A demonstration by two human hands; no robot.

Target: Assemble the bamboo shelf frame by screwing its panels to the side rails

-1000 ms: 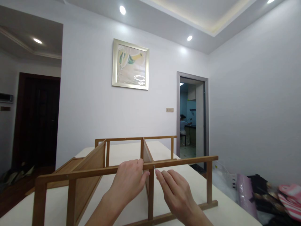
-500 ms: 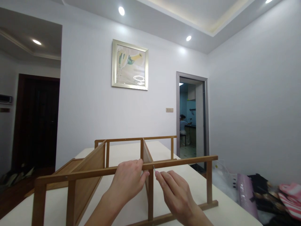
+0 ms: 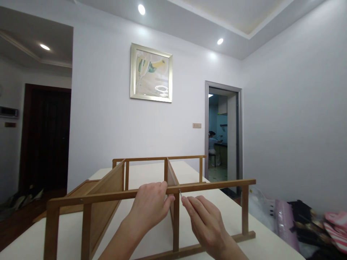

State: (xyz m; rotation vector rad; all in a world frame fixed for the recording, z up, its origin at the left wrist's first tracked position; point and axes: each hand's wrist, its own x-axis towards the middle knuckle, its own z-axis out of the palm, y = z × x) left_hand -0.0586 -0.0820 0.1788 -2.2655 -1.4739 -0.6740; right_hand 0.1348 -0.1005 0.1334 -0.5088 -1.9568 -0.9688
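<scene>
A brown wooden shelf frame lies on its side on a white table. My left hand wraps round the near top rail, just left of the joint with the middle shelf panel, fingers over the far side. My right hand is closed in a pinch on a slim metal hex key, whose tip meets the rail at that joint. Most of the key is hidden in my fingers. A larger wooden panel stands across the frame to the left of my hands.
The white table spreads under the frame. Wooden boards lie at its left edge. Bubble wrap, dark items and a pink striped thing are piled at the right. Through the doorway a person sits at a counter.
The view has shifted slightly, so the frame and hands appear a little further right. My left hand keeps its hold; the hex key stays at the joint in my right hand.
</scene>
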